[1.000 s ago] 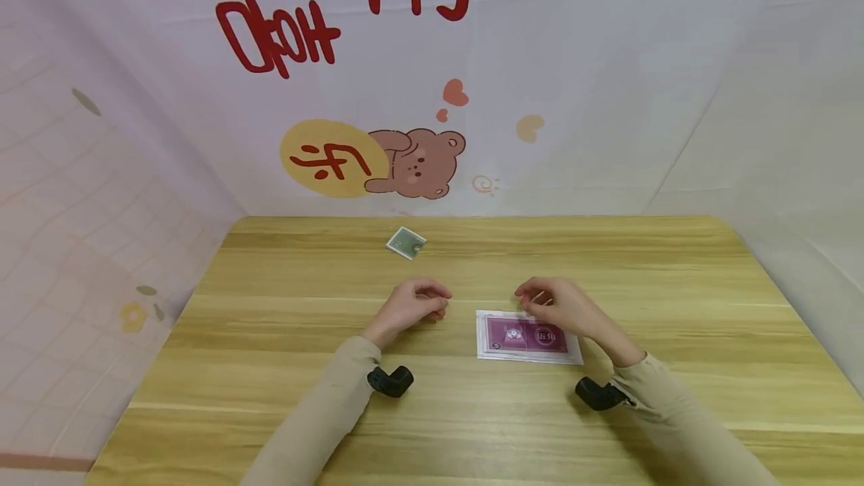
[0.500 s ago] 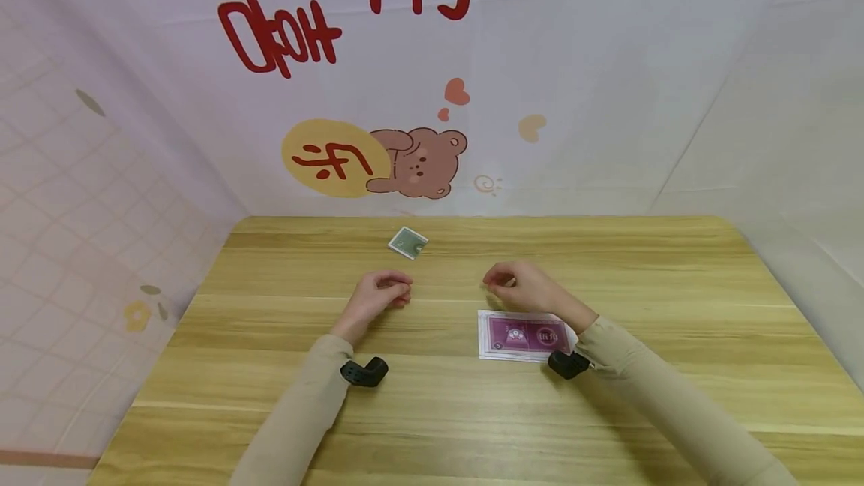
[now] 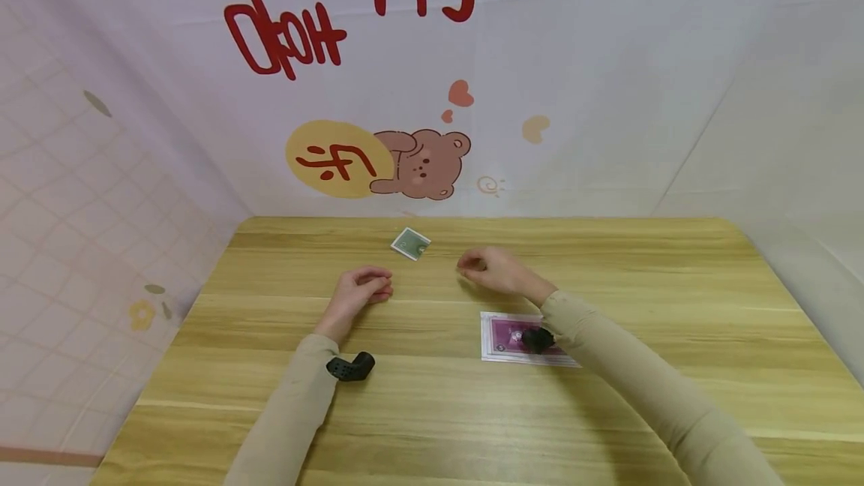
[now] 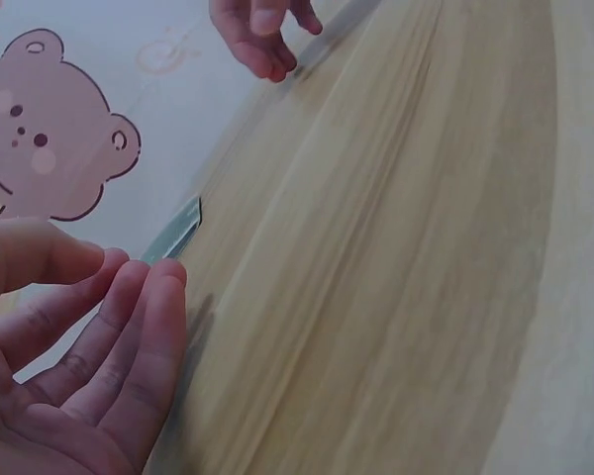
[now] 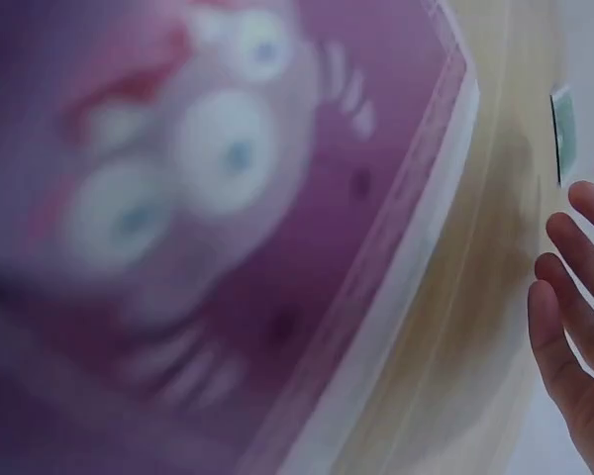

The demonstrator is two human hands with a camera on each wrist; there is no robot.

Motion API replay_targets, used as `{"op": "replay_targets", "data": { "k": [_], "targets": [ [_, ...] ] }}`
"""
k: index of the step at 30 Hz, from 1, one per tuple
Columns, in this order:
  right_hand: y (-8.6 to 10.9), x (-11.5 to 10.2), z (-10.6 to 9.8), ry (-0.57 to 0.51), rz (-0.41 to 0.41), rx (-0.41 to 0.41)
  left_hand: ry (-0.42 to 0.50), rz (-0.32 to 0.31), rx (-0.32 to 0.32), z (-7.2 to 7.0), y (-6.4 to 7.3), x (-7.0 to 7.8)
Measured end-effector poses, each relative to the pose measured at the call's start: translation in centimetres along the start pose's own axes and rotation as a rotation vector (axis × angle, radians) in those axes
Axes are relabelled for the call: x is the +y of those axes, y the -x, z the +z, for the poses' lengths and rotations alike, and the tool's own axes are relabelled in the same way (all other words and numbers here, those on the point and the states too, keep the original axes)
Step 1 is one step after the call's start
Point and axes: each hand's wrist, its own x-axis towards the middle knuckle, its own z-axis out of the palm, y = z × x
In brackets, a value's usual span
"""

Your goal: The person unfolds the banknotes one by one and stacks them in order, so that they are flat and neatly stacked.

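A small green printed paper with a white border [image 3: 411, 244], resembling a folded banknote, lies near the back of the table. My left hand [image 3: 358, 292] hovers in front and to the left of it, fingers loosely bent and holding nothing. On the other side, my right hand [image 3: 496, 270] reaches in toward the green paper, still apart from it, its fingers relaxed with nothing between them. Beneath my right wrist lies a purple banknote-like sheet with a white margin [image 3: 506, 325]; the black wrist camera and sleeve hide its right part. That print fills much of the right wrist view.
The wooden table [image 3: 432, 418] ends at a white cloth wall [image 3: 594, 96] with a printed bear and red lettering. A black wrist camera [image 3: 351, 367] sits on the left sleeve, another [image 3: 538, 340] on the right.
My right hand has moved left and away from me, off the purple sheet toward the green paper. My left hand has shifted left. Both papers have stayed in place.
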Motion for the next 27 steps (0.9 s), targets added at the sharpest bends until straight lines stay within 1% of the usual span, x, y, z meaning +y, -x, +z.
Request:
{"op": "replay_targets", "data": {
  "k": [2,4,7,9,12,16,20,22,24,27],
  "targets": [
    [-0.8,-0.2,0.5,0.030,-0.012,0.009,-0.012,-0.021,0.014,-0.2,0.0,0.2],
    [-1.6,-0.4,1.0,0.065,-0.032,0.025,-0.028,-0.058,0.034,-0.4,0.0,0.3],
    [-2.7,-1.0,1.7,0.088,-0.056,0.044,-0.032,-0.073,0.048,-0.8,0.1,0.5],
    [-3.3,-1.4,2.0,0.107,-0.055,0.060,-0.030,-0.079,0.057,-1.0,0.1,0.5],
    [-4.1,-1.9,2.4,0.096,-0.018,0.084,-0.033,-0.083,0.063,-1.0,0.0,0.5],
    [-5.3,-2.6,2.7,0.046,0.053,0.119,-0.029,-0.084,0.064,-0.9,-0.2,0.4],
    [-6.5,-3.1,3.3,0.033,0.100,0.134,-0.013,-0.083,0.086,-0.9,-0.4,0.4],
    [-7.0,-3.2,3.8,0.059,0.112,0.132,-0.008,-0.084,0.093,-0.9,-0.4,0.4],
    [-7.4,-3.3,4.3,0.110,0.124,0.119,-0.009,-0.084,0.094,-0.9,-0.4,0.4],
    [-7.6,-3.4,5.2,0.184,0.160,0.100,-0.010,-0.088,0.098,-0.9,-0.5,0.3]
  ]
}}
